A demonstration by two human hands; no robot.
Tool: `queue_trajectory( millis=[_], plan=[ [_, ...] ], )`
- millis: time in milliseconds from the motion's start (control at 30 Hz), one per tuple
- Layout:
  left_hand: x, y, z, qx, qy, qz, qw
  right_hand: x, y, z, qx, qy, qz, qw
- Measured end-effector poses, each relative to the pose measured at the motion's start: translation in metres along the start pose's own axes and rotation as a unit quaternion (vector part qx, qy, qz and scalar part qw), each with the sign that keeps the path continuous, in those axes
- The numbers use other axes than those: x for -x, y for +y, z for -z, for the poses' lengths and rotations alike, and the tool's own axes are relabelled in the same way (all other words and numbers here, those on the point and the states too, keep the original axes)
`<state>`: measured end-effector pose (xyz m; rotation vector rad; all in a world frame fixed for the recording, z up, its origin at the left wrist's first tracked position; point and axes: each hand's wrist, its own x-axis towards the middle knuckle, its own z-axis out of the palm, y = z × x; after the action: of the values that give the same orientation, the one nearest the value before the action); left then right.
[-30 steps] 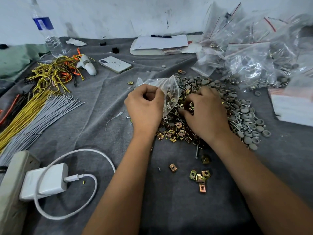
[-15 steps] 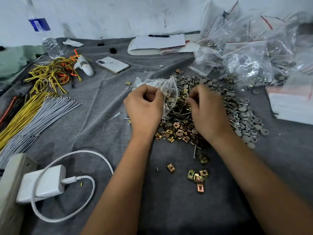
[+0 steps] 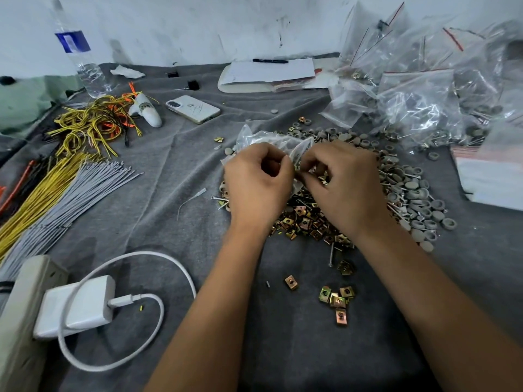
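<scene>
A small clear plastic bag (image 3: 271, 141) is held up over a heap of brass-coloured clip nuts (image 3: 305, 219) on a grey cloth. My left hand (image 3: 257, 182) grips the bag's near edge with curled fingers. My right hand (image 3: 345, 185) has come against it, with thumb and fingertips pinched at the bag's mouth; what they pinch is hidden. Grey rubber washers (image 3: 418, 205) and thin screws spread to the right of the heap. Several loose clip nuts (image 3: 336, 299) lie nearer to me.
Bundles of yellow and grey wires (image 3: 53, 188) lie at left, a white charger with cable (image 3: 76, 306) at front left. A phone (image 3: 194, 108), a water bottle (image 3: 82, 60) and a notepad with pen (image 3: 268, 72) sit farther back. Filled plastic bags (image 3: 418, 108) pile at right.
My right hand has left the heap of clip nuts and moved left and up to the bag's mouth beside my left hand. The bag has stayed in my left hand.
</scene>
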<state>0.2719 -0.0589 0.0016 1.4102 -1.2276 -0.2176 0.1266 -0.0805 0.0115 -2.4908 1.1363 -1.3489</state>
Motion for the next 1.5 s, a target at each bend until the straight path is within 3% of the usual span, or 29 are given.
queue_trajectory(
  millis=[100,167,267,400,567,667,733,767,833,933,1033,1100,1200,1300,1500],
  plan=[
    [0.000,-0.001,0.001,-0.026,-0.001,-0.019,0.999,-0.001,0.003,0.000,-0.012,0.005,0.022,1.000],
    [-0.002,0.000,0.004,-0.039,-0.007,-0.030,0.999,-0.001,0.004,0.005,-0.020,0.056,0.032,0.998],
    [-0.005,0.002,0.010,-0.065,-0.086,-0.038,0.993,-0.001,0.005,0.012,-0.015,0.103,0.021,0.994],
    [-0.014,0.018,0.025,-0.047,-0.211,-0.032,0.976,-0.001,0.008,0.026,-0.085,-0.029,0.021,0.996],
    [-0.041,0.072,0.052,0.028,-0.321,-0.028,0.946,-0.010,0.007,0.050,-0.247,-0.147,-0.035,0.957],
    [-0.062,0.103,0.064,0.067,-0.313,-0.035,0.947,-0.022,0.002,0.058,-0.273,-0.146,-0.075,0.948],
    [-0.075,0.109,0.063,0.083,-0.255,-0.041,0.963,-0.026,0.000,0.057,-0.334,-0.093,-0.103,0.932],
    [-0.080,0.107,0.058,0.106,-0.213,-0.024,0.971,-0.026,0.000,0.055,-0.369,-0.071,-0.135,0.917],
    [-0.079,0.095,0.044,0.182,-0.146,0.090,0.968,-0.021,0.002,0.047,-0.405,-0.056,-0.205,0.889],
    [-0.054,0.062,0.021,0.291,-0.157,0.269,0.904,-0.011,0.011,0.033,-0.423,-0.047,-0.303,0.853],
    [-0.019,0.028,0.007,0.309,-0.247,0.307,0.866,-0.007,0.022,0.025,-0.417,-0.017,-0.354,0.837],
    [-0.007,0.017,0.003,0.284,-0.278,0.273,0.876,-0.008,0.028,0.024,-0.417,-0.006,-0.380,0.825],
    [-0.009,0.009,0.005,0.246,-0.275,0.226,0.902,-0.007,0.037,0.023,-0.347,0.014,-0.375,0.860],
    [-0.009,0.007,0.008,0.233,-0.284,0.222,0.903,-0.004,0.041,0.024,-0.264,0.019,-0.339,0.903],
    [-0.002,0.003,0.002,0.267,-0.316,0.207,0.887,0.001,0.043,0.020,-0.268,0.052,-0.325,0.905]
  ],
)
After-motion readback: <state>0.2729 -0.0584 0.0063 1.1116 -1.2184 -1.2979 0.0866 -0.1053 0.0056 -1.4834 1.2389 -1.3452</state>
